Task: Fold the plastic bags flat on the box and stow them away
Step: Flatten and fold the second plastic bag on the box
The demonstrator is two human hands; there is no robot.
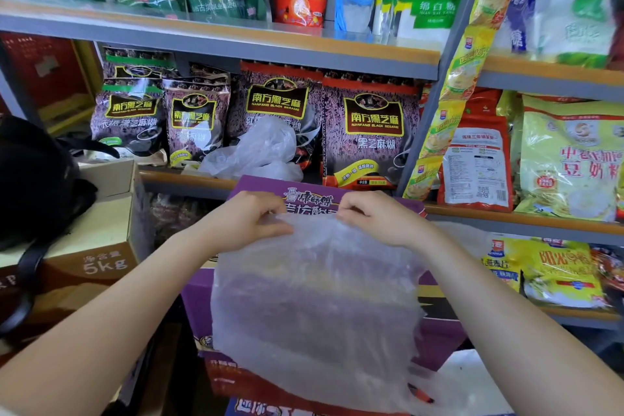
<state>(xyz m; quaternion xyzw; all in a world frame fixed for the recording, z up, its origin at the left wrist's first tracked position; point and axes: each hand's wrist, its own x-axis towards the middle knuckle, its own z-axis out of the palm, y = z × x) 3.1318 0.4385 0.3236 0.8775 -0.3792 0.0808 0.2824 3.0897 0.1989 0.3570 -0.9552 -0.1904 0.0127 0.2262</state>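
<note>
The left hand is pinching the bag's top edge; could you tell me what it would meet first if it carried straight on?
Probably the right hand: the left hand points across the plastic bag toward it, though depth is unclear.

The top of the purple box point(260, 191) is almost wholly draped by the translucent plastic bag point(314, 297), leaving only a bare strip along its far edge, tight against the shelf point(189, 179). That shelf is packed with black sesame packets point(371, 132), and a crumpled plastic bag point(260, 152) fills the one gap directly behind the box. To the left a brown carton point(77, 246) carrying a black bag point(33, 179) blocks the side; on the right, more plastic point(472, 382) lies beside the box.
</note>
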